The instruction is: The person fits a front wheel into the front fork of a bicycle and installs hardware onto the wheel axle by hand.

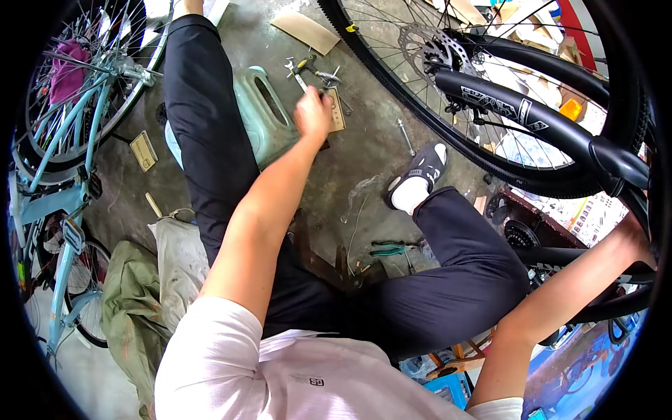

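Over a cluster of tools on the floor, my left hand [313, 113] is closed, its fingers curled. A flat silver bar [300, 82] sticks out beside the fingers, but what they grip is partly hidden. Just beyond lies a yellow-and-black handled tool [304, 64], and a tan card [337, 110] is under the hand. At the right edge, my right hand [638, 241] reaches to the black bicycle frame [633, 199]; its fingers are hidden in the dark edge. The bicycle's front fork [518, 105] and wheel with a disc rotor [428, 50] extend across the upper right.
A pale green plastic jug [262, 115] lies beside my left leg. A light-blue bicycle [66, 245] stands at left. On the floor are a metal wrench [406, 136], green-handled pliers [388, 249] and a cardboard piece [306, 32]. A green cloth [133, 301] is lower left.
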Motion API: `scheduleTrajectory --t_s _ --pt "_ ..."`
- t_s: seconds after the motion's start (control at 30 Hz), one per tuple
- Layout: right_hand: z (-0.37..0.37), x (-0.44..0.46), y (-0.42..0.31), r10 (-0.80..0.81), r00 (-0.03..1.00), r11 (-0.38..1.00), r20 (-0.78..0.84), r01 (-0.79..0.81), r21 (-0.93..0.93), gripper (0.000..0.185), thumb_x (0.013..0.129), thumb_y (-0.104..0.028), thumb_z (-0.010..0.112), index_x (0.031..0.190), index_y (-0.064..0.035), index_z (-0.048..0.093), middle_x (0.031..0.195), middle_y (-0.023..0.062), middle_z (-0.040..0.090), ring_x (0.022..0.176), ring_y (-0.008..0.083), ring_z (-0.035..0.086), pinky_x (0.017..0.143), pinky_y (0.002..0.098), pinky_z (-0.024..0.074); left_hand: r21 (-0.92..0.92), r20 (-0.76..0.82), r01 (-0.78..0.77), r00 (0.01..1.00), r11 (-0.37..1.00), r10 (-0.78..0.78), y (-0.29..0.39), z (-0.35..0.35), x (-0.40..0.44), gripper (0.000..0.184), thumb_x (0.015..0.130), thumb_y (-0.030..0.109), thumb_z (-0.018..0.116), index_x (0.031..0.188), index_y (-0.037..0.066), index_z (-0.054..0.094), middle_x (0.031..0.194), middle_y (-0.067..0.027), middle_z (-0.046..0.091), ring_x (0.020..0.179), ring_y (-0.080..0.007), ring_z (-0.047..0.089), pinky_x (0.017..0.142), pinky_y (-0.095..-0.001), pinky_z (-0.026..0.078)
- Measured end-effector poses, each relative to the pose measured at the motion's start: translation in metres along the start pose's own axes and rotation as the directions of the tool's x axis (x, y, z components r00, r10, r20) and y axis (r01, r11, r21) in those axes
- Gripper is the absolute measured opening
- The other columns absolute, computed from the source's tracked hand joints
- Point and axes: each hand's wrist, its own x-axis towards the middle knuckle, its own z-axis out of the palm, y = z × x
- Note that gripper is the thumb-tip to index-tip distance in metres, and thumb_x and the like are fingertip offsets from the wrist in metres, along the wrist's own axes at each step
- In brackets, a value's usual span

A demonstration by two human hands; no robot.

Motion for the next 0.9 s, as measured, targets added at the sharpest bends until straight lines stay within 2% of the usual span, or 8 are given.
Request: scheduleTrajectory --t_s 0.1,0.17,0.23,0.3,0.37,0.53,0.67,0.9 --pt "-0.006 0.003 -0.002 0.002 0.996 0.996 0.093 0.006 -0.085 0.037 0.084 -0.038 0.074 0.087 -0.005 0.059 0.086 0.0083 0.062 0.083 0.0235 0.062 0.081 0.0374 0.0519 -0.033 -0.061 0.206 0.976 0.978 -0.208 -0.001 -0.006 0.032 0.024 0.086 0.024 0.067 0.1 0.007 0.059 0.088 -0.023 0.067 0.084 -0.0437 0.066 0.076 -0.0532 0.052" --pt "-0.009 0.001 -0.001 -0.039 0.977 0.967 0.209 0.089 -0.238 0.036 0.085 -0.038 0.073 0.086 -0.005 0.059 0.085 0.0079 0.062 0.082 0.023 0.063 0.079 0.0366 0.0527 0.001 -0.092 0.238 0.967 0.971 -0.237 -0.008 -0.005 0.038 0.023 0.086 0.023 0.067 0.1 0.007 0.059 0.094 -0.0235 0.066 0.088 -0.0437 0.065 0.078 -0.0529 0.051" --pt "-0.007 0.003 -0.002 -0.02 0.989 0.985 0.149 0.045 -0.166 0.036 0.085 -0.038 0.073 0.085 -0.0051 0.059 0.084 0.0082 0.062 0.081 0.0233 0.063 0.078 0.0366 0.053 0.036 -0.132 0.262 0.958 0.965 -0.255 -0.017 -0.001 0.037 0.023 0.086 0.023 0.067 0.101 0.008 0.059 0.1 -0.0239 0.065 0.091 -0.0438 0.065 0.08 -0.0526 0.051" --pt "-0.003 0.002 -0.002 0.0 0.995 0.996 0.097 0.009 -0.094 0.036 0.085 -0.039 0.072 0.085 -0.0051 0.059 0.083 0.0085 0.062 0.081 0.0235 0.063 0.077 0.0366 0.0533 0.084 -0.081 0.099 0.992 0.992 -0.092 -0.023 0.009 0.015 0.023 0.086 0.024 0.067 0.102 0.009 0.06 0.11 -0.0209 0.061 0.096 -0.0435 0.064 0.083 -0.0524 0.051" --pt "0.006 -0.003 0.002 0.037 0.999 0.999 -0.017 -0.037 0.0 0.035 0.086 -0.039 0.071 0.082 -0.0056 0.059 0.082 0.009 0.062 0.08 0.0243 0.063 0.077 0.0367 0.0534 0.093 0.115 0.052 0.991 0.994 -0.062 -0.004 -0.001 -0.013 0.023 0.087 0.024 0.067 0.103 0.009 0.06 0.109 -0.0173 0.061 0.094 -0.043 0.064 0.082 -0.0529 0.051" --pt "-0.007 0.007 -0.002 -0.026 0.985 0.987 0.168 0.052 -0.154 0.035 0.086 -0.038 0.07 0.08 -0.0046 0.062 0.083 0.0108 0.064 0.081 0.0256 0.064 0.079 0.0399 0.0529 0.1 0.096 -0.088 0.992 0.991 0.078 -0.013 0.015 -0.023 0.02 0.087 0.025 0.065 0.098 0.008 0.062 0.102 -0.0171 0.067 0.089 -0.0412 0.066 0.077 -0.0515 0.053" --pt "-0.003 0.0 0.001 -0.064 0.984 0.968 0.168 0.102 -0.227 0.036 0.087 -0.04 0.068 0.081 -0.0042 0.065 0.085 0.0115 0.066 0.082 0.0261 0.064 0.08 0.0422 0.0521 0.253 0.251 0.0 0.966 0.967 -0.066 0.0 0.017 -0.013 0.025 0.087 0.031 0.067 0.096 0.008 0.06 0.091 -0.0206 0.07 0.086 -0.0419 0.068 0.075 -0.052 0.054" --pt "-0.006 0.003 0.003 -0.04 0.98 0.965 0.196 0.089 -0.246 0.036 0.088 -0.041 0.067 0.082 -0.005 0.064 0.084 0.0106 0.066 0.082 0.0258 0.064 0.08 0.0418 0.0518 0.337 0.28 -0.153 0.958 0.929 0.056 -0.017 0.046 -0.002 0.024 0.089 0.026 0.06 0.099 0.004 0.057 0.082 -0.0202 0.071 0.078 -0.0402 0.071 0.07 -0.051 0.056"
